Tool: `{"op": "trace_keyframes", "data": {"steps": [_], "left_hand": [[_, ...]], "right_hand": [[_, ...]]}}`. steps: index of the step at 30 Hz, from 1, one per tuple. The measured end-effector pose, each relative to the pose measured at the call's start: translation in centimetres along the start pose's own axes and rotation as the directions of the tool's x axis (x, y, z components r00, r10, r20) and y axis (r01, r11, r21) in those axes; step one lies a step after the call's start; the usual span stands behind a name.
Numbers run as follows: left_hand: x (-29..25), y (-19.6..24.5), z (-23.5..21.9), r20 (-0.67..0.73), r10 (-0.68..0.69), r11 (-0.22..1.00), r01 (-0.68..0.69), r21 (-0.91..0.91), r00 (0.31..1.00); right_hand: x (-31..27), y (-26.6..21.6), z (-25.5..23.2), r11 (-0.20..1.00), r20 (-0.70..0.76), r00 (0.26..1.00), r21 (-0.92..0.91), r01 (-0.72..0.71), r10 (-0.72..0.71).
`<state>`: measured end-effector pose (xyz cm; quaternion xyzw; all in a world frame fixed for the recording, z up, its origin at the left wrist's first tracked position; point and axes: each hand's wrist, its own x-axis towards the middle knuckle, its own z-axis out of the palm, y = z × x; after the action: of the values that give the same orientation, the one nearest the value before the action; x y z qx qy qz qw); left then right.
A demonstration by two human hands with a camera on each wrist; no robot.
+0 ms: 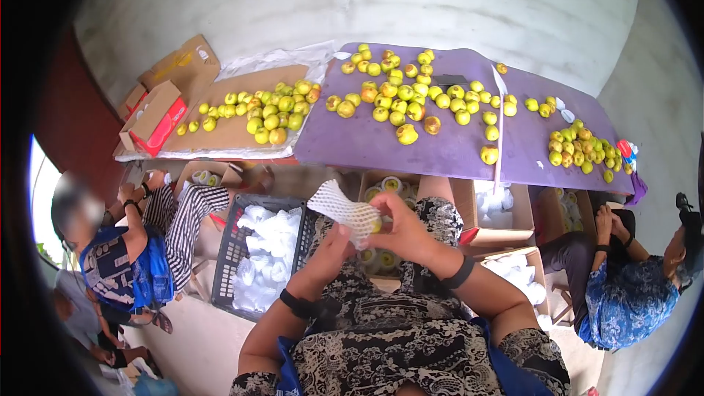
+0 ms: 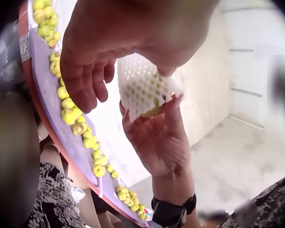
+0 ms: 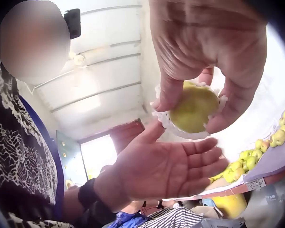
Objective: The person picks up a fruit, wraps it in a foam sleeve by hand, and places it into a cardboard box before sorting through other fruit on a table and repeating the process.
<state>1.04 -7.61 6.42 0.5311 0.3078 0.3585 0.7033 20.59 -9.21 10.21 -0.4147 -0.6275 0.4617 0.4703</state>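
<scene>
A white foam net sleeve (image 1: 339, 207) is partly over a yellow-green apple (image 3: 194, 110) in front of the person's lap. The right hand (image 1: 409, 235) grips the apple and the sleeve's rim, thumb and fingers spread around them. In the right wrist view the left hand (image 3: 168, 168) lies palm up under the sleeve, its fingers nearly straight and its thumb against the foam. Seen from the left wrist, the apple shows through the mesh, and the sleeve's far end stands loose above it. Beneath the hands sits a carton of wrapped apples (image 1: 381, 262).
A purple table (image 1: 455, 148) and a cardboard sheet (image 1: 220, 136) bear many loose apples. A black crate (image 1: 224, 264) of foam sleeves stands at the left; cartons with more sleeves (image 1: 517, 271) are at the right. People sit on both sides.
</scene>
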Motion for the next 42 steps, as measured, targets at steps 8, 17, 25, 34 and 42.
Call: {"op": "trace_keyframes", "data": {"steps": [8,17,25,34,42], "left_hand": [[0.9,0.1,1.4,0.068,0.170,0.966,-0.152,-0.211,0.983],[0.5,0.3,2.9,0.154,0.201,0.950,-0.154,-0.272,0.967],[0.9,0.5,3.5,0.167,0.236,0.935,-0.177,-0.308,0.957],[1.2,2.0,1.9,0.226,0.228,0.973,-0.216,-0.077,0.947],[1.1,2.1,4.1,0.293,0.264,0.931,-0.163,-0.327,0.919]], "right_hand": [[-0.2,-0.1,-0.7,0.996,0.049,0.996,0.060,0.066,-0.069],[-0.9,0.0,-0.1,0.924,-0.139,0.921,-0.180,0.338,-0.364],[-1.0,-0.8,-1.0,0.789,-0.071,0.847,-0.409,0.458,-0.527],[-0.8,-2.0,-2.4,0.696,0.050,0.826,-0.512,0.504,-0.561],[-1.4,-0.6,-1.2,0.602,-0.045,0.715,-0.579,0.550,-0.697]]}}
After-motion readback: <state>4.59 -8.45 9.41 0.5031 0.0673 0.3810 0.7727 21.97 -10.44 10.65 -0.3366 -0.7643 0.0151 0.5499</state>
